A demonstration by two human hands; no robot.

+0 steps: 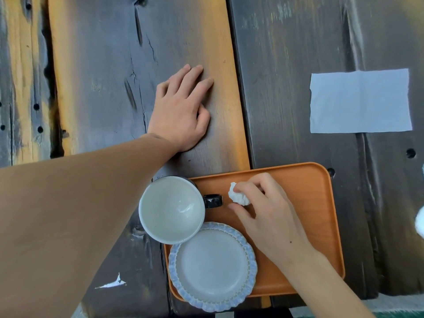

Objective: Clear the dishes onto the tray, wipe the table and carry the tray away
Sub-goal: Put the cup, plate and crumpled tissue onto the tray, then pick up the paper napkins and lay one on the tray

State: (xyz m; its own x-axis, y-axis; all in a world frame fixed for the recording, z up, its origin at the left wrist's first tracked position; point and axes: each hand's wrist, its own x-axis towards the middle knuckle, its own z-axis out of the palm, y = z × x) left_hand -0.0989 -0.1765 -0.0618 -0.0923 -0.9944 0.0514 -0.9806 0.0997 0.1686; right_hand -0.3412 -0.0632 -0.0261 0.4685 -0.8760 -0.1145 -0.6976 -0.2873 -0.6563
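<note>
Tray (321,216): orange, flat on the dark wooden surface (286,88), at the near edge, right of the middle.
Cup (171,210): big and white inside, dark outside, with a dark handle pointing right. It stands at the far left corner of the tray and hangs out past the tray's left side. Nothing shows inside it.
Plate (213,266): small, pale, with a wavy blue rim. It sits on the near left corner of the tray, just beside the cup, and pokes over the tray's near edge. Nothing is on it.
Paper ball (238,197): white and crumpled, over the tray, just right of the cup handle.
Right hand (263,216): its grip pinches the paper ball with curled fingertips.
Left hand (183,111): lies flat on the surface, far from the tray, fingers straight and a bit spread, holding nothing.
Flat paper sheet (360,101): white, lying open on the surface, well apart from the tray, on the far right.
</note>
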